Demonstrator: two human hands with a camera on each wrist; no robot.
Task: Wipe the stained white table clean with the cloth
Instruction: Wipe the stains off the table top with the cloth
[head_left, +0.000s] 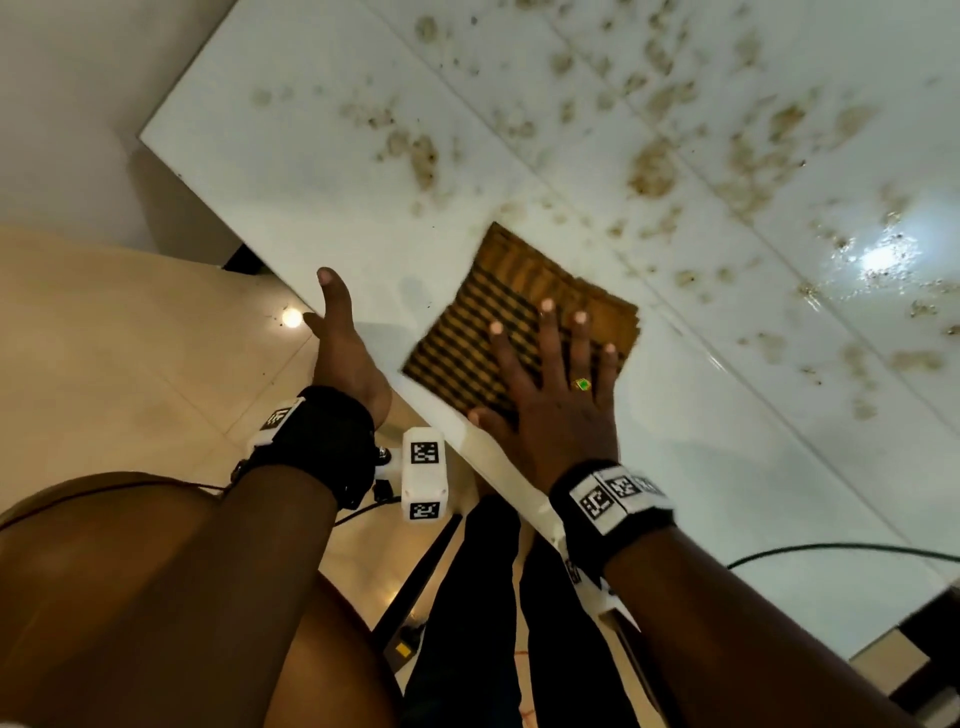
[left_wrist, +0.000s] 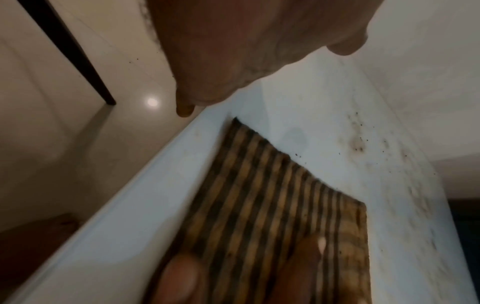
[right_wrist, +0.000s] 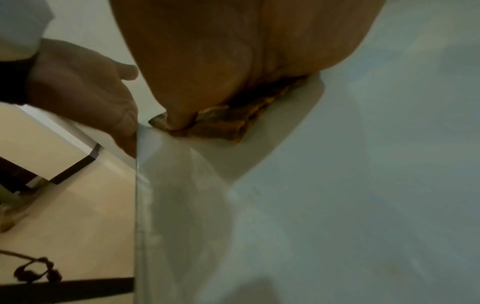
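The white table (head_left: 311, 130) carries many brown stains (head_left: 654, 166) over its middle and far right. A folded brown-and-black checked cloth (head_left: 519, 312) lies near the table's near edge. My right hand (head_left: 556, 374) lies flat on the cloth with fingers spread and presses it down. In the right wrist view, the palm (right_wrist: 233, 51) covers most of the cloth (right_wrist: 223, 125). My left hand (head_left: 332, 322) is open, held beside the table's edge just left of the cloth, holding nothing. The left wrist view shows the cloth (left_wrist: 272, 195) on the table (left_wrist: 124, 226).
Beige floor tiles (head_left: 130, 338) lie left of the table's edge. A black cable (head_left: 831, 545) runs over the near right part of the table. Dark stand legs (head_left: 426, 571) show below the edge. The strip of table around the cloth looks unstained.
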